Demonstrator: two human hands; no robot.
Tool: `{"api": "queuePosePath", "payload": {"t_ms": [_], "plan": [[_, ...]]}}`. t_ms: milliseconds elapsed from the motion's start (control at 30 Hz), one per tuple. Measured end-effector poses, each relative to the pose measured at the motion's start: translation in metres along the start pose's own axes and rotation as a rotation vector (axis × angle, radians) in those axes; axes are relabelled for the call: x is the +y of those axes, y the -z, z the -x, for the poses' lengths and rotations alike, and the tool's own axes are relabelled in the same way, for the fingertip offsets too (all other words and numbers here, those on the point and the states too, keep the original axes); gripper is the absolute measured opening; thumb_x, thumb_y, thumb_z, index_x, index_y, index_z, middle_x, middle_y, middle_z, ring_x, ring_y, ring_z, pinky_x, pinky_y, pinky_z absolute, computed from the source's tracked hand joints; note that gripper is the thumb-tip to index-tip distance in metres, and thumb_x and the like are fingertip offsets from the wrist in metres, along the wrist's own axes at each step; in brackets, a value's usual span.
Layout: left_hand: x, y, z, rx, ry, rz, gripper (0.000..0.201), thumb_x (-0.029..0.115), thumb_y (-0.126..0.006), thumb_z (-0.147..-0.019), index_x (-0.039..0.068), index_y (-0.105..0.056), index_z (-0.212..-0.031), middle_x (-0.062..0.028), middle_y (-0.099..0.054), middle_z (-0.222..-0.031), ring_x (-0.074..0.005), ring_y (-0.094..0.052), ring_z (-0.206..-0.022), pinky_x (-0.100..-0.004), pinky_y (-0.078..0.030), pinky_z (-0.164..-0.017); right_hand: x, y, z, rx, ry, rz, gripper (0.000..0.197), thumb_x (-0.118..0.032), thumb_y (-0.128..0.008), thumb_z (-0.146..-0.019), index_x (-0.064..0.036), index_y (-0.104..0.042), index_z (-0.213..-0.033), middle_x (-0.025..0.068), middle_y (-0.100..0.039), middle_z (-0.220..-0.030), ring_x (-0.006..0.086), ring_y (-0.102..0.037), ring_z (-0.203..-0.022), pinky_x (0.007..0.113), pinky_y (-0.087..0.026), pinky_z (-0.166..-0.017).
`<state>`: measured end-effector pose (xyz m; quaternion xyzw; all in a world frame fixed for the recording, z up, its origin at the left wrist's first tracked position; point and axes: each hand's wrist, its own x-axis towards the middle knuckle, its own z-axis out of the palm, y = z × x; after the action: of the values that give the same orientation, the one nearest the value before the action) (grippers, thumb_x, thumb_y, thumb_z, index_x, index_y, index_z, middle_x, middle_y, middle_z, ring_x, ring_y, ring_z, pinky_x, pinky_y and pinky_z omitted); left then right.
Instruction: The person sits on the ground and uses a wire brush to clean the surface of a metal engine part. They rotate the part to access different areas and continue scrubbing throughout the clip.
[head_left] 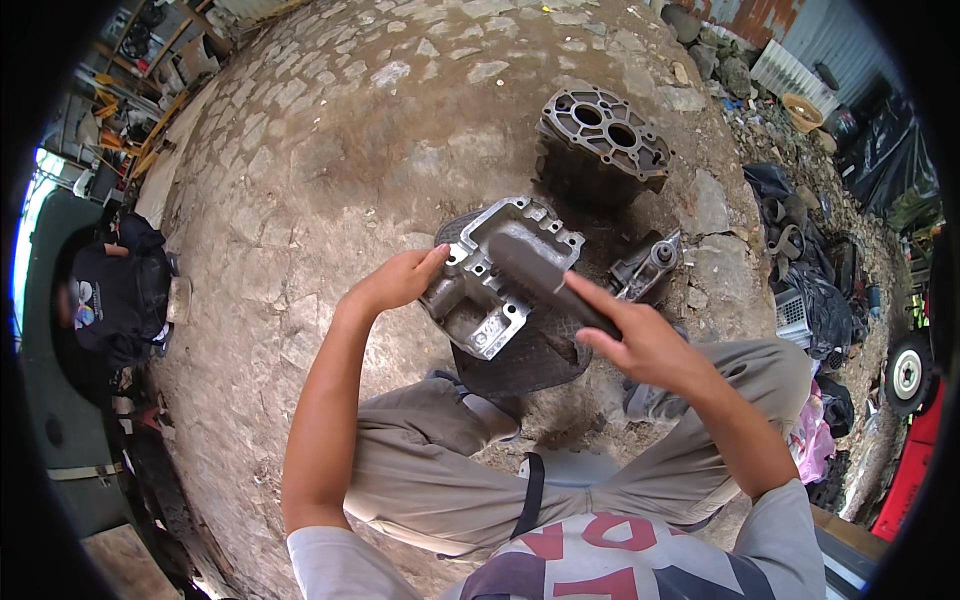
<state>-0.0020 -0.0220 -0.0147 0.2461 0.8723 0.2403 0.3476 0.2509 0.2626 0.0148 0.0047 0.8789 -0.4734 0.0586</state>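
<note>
A silvery cast-metal housing (462,296) with open cavities and bolt holes is tilted in front of me, over a dark rubber mat (525,365). My left hand (400,279) grips its left edge, the thumb and fingers closed on the rim. In my right hand (640,340) is a dark brush (530,262), held by its handle. The brush's long head lies over the housing's inner cavity; its bristles are hidden underneath. Both the housing's lower side and part of its right wall are covered from sight.
Beyond the housing stands a large gearbox case (605,135) with round openings on top. A smaller metal part (648,265) rests on the ground to its near side. Rubble and black plastic bags (815,300) line the right. Another person (120,285) is at the far left.
</note>
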Motion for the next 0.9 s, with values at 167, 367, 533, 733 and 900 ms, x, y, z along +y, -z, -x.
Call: {"api": "queuePosePath", "payload": {"t_ms": [167,367,533,733,900], "plan": [[0.003,0.002,0.0,-0.016,0.033,-0.038,0.068,0.058,-0.042,-0.114,-0.003,-0.07,-0.129,-0.0215,-0.077,-0.119,-0.0303,-0.07,-0.113,-0.0421,-0.051,-0.102,-0.012,-0.011,0.005,-0.124,0.114,0.096,0.071,-0.032,-0.069,-0.105,-0.0286,-0.038,-0.168,0.023,-0.073,-0.112,0.0433,-0.073,-0.097,0.05,-0.057,-0.085],[0.009,0.002,0.004,0.008,0.02,-0.017,0.07,0.058,-0.042,-0.114,-0.005,-0.071,-0.127,-0.0222,-0.076,-0.118,-0.0308,-0.069,-0.113,-0.0419,-0.051,-0.102,0.017,0.017,-0.014,0.14,-0.29,0.175,0.073,-0.03,-0.07,-0.104,-0.0277,-0.036,-0.169,0.0249,-0.075,-0.111,0.0456,-0.073,-0.101,0.051,-0.057,-0.087],[0.007,0.007,0.001,-0.068,0.024,-0.031,0.07,0.058,-0.041,-0.114,-0.003,-0.07,-0.132,-0.0237,-0.075,-0.125,-0.0325,-0.069,-0.118,-0.0424,-0.051,-0.105,0.0,-0.002,0.003,-0.023,0.001,-0.006,0.073,-0.03,-0.071,-0.104,-0.0274,-0.037,-0.169,0.026,-0.074,-0.121,0.0465,-0.073,-0.105,0.049,-0.057,-0.093],[0.01,0.01,0.009,-0.062,0.018,-0.062,0.061,0.052,-0.044,-0.115,0.003,-0.064,-0.145,-0.0221,-0.07,-0.141,-0.0329,-0.065,-0.132,-0.0399,-0.048,-0.112,-0.008,0.0,0.001,-0.096,0.012,0.089,0.07,-0.032,-0.069,-0.105,-0.0295,-0.038,-0.168,0.0239,-0.072,-0.127,0.045,-0.072,-0.109,0.05,-0.056,-0.095],[0.021,0.035,0.025,-0.129,-0.058,-0.18,0.058,0.051,-0.046,-0.115,0.009,-0.06,-0.152,-0.0191,-0.067,-0.147,-0.0346,-0.063,-0.136,-0.0411,-0.049,-0.112,0.018,0.017,-0.015,0.179,-0.249,0.115,0.071,-0.024,-0.07,-0.104,-0.025,-0.039,-0.168,0.0273,-0.074,-0.111,0.0454,-0.073,-0.098,0.049,-0.055,-0.084]]}}
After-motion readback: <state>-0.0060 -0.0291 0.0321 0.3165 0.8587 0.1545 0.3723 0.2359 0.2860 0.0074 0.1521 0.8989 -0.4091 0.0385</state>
